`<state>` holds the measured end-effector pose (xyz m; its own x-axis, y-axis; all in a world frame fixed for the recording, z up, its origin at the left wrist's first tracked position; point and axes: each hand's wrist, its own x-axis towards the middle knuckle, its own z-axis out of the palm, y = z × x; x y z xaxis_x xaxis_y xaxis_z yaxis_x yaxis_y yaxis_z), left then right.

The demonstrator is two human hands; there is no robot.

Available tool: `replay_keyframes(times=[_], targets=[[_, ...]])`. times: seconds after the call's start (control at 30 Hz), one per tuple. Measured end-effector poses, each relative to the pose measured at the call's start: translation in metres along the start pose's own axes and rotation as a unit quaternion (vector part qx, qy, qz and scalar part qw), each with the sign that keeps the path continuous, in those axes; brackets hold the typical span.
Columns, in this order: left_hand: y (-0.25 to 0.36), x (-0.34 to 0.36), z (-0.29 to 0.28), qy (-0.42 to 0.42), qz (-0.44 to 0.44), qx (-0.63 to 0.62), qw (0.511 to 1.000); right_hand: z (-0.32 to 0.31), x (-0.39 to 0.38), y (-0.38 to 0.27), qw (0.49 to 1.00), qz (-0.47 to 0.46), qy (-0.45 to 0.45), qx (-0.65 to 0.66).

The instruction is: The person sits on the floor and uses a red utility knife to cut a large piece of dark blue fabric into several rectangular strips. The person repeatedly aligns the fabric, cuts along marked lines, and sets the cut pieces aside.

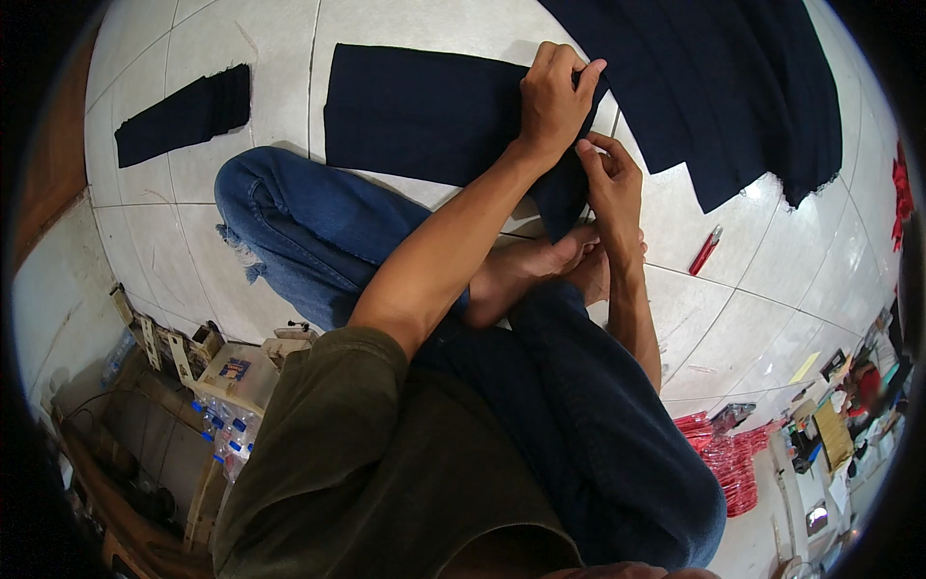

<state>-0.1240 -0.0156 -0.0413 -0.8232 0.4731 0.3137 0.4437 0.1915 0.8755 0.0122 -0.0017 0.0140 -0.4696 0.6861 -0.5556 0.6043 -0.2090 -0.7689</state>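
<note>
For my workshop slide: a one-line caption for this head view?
Seated cross-legged on white tiles, left hand and right hand grip the navy fabric panel.

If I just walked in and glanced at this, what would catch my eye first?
Two bare hands meeting at top centre: the left hand grips the edge of a dark navy cloth panel on the white tiled floor, the right hand just beneath. A red cutter lies to their right.

One head-worn fisheye looks steeply down, close over lap and tiled floor [772, 318], edges perhaps warped.
</note>
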Motion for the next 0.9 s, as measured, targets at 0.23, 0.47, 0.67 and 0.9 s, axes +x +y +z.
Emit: replay_keyframes(times=[0.23, 0.47, 0.67, 0.9], targets=[[0.005, -0.002, -0.008, -0.028, 0.000, -0.093, 0.995, 0.008, 0.004, 0.033, 0.964, -0.195, 0.133, -0.124], [0.014, -0.045, -0.087, -0.224, 0.169, -0.001, 0.960, 0.010, -0.016, 0.013, 0.913, -0.324, 0.192, -0.159], [-0.007, -0.035, -0.091, -0.280, 0.224, 0.048, 0.932, -0.011, -0.024, 0.015, 0.937, -0.037, 0.002, 0.348], [-0.021, -0.014, -0.121, -0.139, 0.096, 0.290, 0.942, 0.007, -0.028, -0.003, 0.920, -0.222, 0.123, 0.298]])
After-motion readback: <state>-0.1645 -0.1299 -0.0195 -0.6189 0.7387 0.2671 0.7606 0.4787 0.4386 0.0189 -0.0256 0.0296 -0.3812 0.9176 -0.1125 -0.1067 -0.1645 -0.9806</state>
